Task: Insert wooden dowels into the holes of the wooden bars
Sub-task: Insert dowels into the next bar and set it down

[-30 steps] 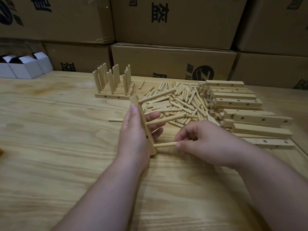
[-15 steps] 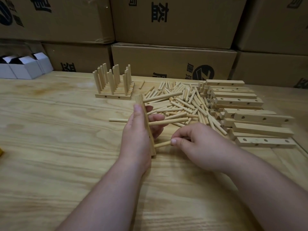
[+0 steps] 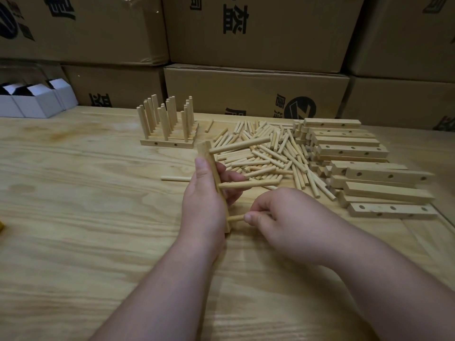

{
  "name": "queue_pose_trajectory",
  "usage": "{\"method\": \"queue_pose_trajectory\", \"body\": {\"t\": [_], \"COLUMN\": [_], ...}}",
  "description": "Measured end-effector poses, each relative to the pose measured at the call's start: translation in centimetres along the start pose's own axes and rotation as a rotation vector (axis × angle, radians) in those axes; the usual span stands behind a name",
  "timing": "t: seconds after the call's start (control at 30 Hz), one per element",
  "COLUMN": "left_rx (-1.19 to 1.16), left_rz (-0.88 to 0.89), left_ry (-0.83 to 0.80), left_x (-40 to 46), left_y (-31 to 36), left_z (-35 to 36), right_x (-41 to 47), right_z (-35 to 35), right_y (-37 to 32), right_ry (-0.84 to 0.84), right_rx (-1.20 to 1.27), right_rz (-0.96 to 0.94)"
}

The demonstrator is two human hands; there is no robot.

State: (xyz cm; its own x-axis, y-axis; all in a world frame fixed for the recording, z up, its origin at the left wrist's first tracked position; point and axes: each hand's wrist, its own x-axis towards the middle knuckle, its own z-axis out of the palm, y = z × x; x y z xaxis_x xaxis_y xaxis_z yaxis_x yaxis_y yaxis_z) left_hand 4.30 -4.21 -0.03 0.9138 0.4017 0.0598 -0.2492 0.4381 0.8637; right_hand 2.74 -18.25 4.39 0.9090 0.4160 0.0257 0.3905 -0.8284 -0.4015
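From the head camera, the person's left hand [image 3: 204,205] gripped a pale wooden bar [image 3: 216,177] stood on end on the light wood-grain bench [image 3: 86,217], thumb along its near face and fingers curled round behind it. Two light wooden dowels already stuck out of the bar to the right: an upper dowel [image 3: 240,145] near its top and a middle dowel [image 3: 248,184] passing between the left fingers. The right hand [image 3: 278,217] pinched a third, lowest dowel [image 3: 235,218] between thumb and curled fingers, its tip seated in the bar's bottom hole just above the bench.

Behind the hands lay a loose heap of wooden dowels [image 3: 268,151], and one stray dowel [image 3: 176,178] rested alone just left of the held bar. To the right of the heap sat a stack of drilled wooden bars [image 3: 364,168], their holes facing the camera. Further back and left stood a cluster of finished bars with upright dowels [image 3: 167,126].

Brown cardboard cartons with black print [image 3: 256,92] lined the back edge of the bench, and small white open boxes [image 3: 34,99] sat at the far left.
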Motion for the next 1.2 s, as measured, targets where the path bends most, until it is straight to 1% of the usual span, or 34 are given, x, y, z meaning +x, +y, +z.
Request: {"method": "queue_pose_trajectory", "body": {"t": [0.17,0.43,0.5,0.57,0.7,0.77,0.87,0.97,1.1,1.2], "left_rx": [-0.082,-0.018,0.028,0.064,0.037,0.016,0.001,0.011,0.072,0.084], "left_rz": [-0.024,-0.009,0.018,0.04,0.006,-0.02,-0.062,-0.068,0.006,0.015], "left_ry": [0.012,-0.044,-0.03,-0.011,0.01,-0.002,-0.02,-0.02,-0.008,0.002], "left_x": [-0.1,0.0,-0.1,-0.3,-0.4,-0.3,-0.2,-0.2,-0.5,-0.5], "left_y": [0.0,0.1,0.1,0.2,0.4,0.5,0.6,0.6,0.4,0.3], "left_z": [-0.1,-0.2,0.0,0.2,0.3,0.2,0.2,0.3,0.4,0.3], "right_x": [0.2,0.2,0.1,0.0,-0.5,-0.5,-0.3,-0.3,-0.4,-0.6], "right_z": [0.5,1.0,1.2,1.4,1.7,1.5,0.8,0.6,1.4,1.9], "right_y": [0.3,0.4,0.0,-0.5,-1.7,-1.7,-1.4,-1.2,-1.6,-2.1], "right_ry": [0.048,0.079,0.099,0.139,0.224,0.216,0.152,0.126,0.186,0.244], "right_rx": [0.016,0.1,0.068,-0.013,-0.159,-0.159,-0.108,-0.049,-0.065,-0.086], "right_rz": [-0.012,0.002,0.009,0.007,-0.03,-0.039,-0.052,-0.03,0.004,0.033]}}
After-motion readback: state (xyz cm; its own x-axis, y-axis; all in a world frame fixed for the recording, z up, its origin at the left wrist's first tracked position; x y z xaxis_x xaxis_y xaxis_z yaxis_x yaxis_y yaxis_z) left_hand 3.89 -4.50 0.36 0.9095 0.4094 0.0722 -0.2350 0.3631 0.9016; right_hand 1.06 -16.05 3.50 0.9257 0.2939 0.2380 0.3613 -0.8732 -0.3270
